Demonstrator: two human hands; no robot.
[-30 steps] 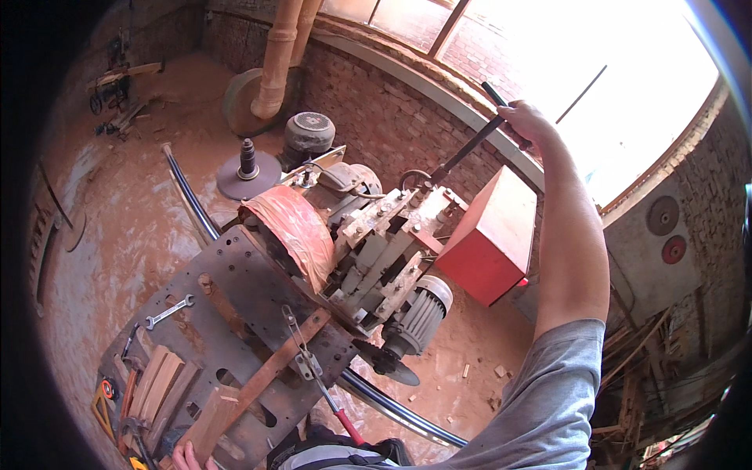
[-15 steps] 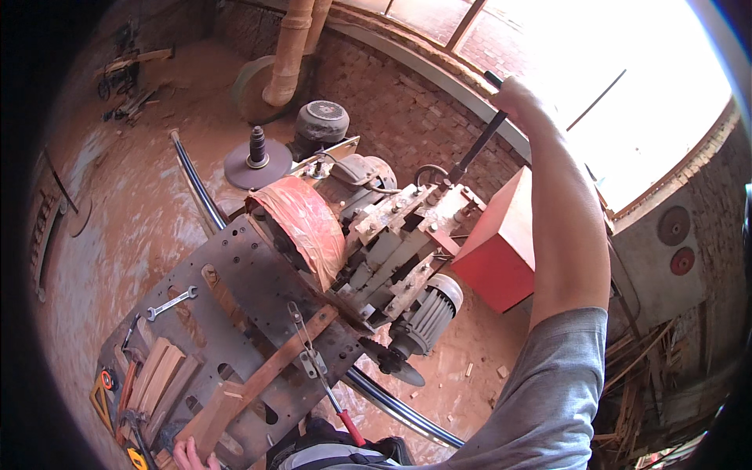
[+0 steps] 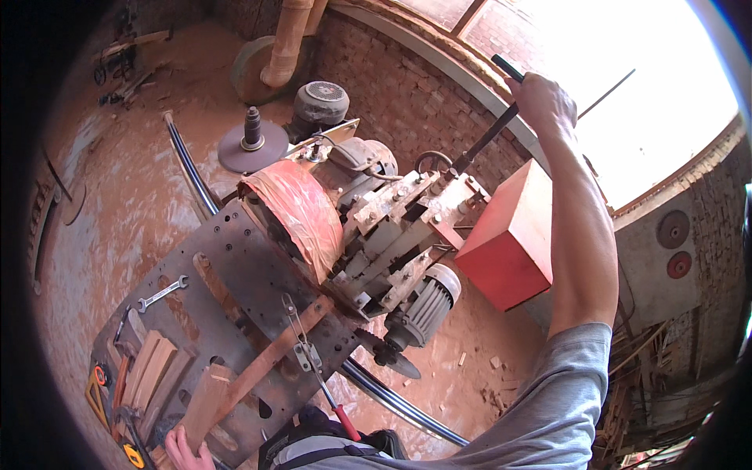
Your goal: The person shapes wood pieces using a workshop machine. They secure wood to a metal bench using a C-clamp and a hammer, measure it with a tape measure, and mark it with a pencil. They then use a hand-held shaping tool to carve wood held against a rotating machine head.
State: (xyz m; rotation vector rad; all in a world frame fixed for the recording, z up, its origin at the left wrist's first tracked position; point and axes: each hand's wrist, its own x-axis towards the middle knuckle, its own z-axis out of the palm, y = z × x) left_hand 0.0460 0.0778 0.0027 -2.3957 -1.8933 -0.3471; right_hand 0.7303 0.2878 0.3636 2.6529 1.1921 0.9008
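The block (image 3: 202,403) apparently rests on the table (image 3: 258,274), right of strips (image 3: 159,370).

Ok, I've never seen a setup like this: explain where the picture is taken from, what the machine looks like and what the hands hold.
A fisheye camera on the person's head looks down, so straight edges bend. These are bare hands. The right hand grips a dark lever on a bolted metal machine. The left hand, partly cut off below, touches a wooden block; its full grip isn't visible. On the dark metal table lie a wrench and some wood strips.
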